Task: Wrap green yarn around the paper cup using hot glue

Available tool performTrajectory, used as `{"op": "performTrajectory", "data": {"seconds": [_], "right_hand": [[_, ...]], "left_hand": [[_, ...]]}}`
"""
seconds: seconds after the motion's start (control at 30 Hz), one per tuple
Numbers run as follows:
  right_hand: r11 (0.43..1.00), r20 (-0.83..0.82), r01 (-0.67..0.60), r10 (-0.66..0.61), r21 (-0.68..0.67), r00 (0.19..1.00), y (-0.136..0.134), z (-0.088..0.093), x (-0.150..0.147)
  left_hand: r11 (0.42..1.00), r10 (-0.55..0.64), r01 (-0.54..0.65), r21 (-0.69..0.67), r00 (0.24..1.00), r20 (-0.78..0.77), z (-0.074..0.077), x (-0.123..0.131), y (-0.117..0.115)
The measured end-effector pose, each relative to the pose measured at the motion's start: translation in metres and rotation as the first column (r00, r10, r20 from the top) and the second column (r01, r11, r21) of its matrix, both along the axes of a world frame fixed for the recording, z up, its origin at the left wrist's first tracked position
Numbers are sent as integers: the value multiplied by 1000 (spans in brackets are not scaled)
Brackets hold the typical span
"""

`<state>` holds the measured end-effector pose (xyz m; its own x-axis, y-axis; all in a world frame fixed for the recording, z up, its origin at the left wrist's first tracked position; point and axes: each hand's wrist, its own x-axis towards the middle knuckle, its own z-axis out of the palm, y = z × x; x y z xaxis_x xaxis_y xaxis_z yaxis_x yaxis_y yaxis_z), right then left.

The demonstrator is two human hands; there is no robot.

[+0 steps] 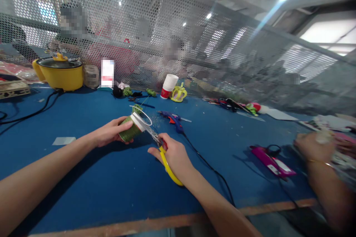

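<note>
My left hand [112, 132] is wrapped round a paper cup [130, 130] whose side is covered in dark green yarn. The cup lies tilted, its bare white rim end towards the right. A thin white strip [148, 116] curls up in a loop from that end. In my right hand [176, 153] is a pair of scissors [169, 168] with yellow handles, the blades at the cup's white end. Whether the blades touch the paper is hard to make out. Just behind the cup is some green yarn [137, 109].
A blue glue gun [174, 120] lies beyond my right hand, its cord running forward. Further back stand stacked paper cups [169, 85], a yellow crown-shaped piece [178, 93] and a yellow pot [62, 76]. A purple power strip [271, 161] lies right, near another person's hand [315, 146].
</note>
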<state>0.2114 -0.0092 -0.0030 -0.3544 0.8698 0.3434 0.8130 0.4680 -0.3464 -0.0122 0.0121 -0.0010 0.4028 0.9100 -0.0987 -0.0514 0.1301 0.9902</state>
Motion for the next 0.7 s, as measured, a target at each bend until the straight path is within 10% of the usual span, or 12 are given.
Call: {"op": "performTrajectory", "data": {"seconds": [0.7], "right_hand": [[999, 5, 23, -23, 30, 1000, 2, -4, 1]], "left_hand": [[979, 89, -59, 197, 985, -148, -1, 8, -4]]}}
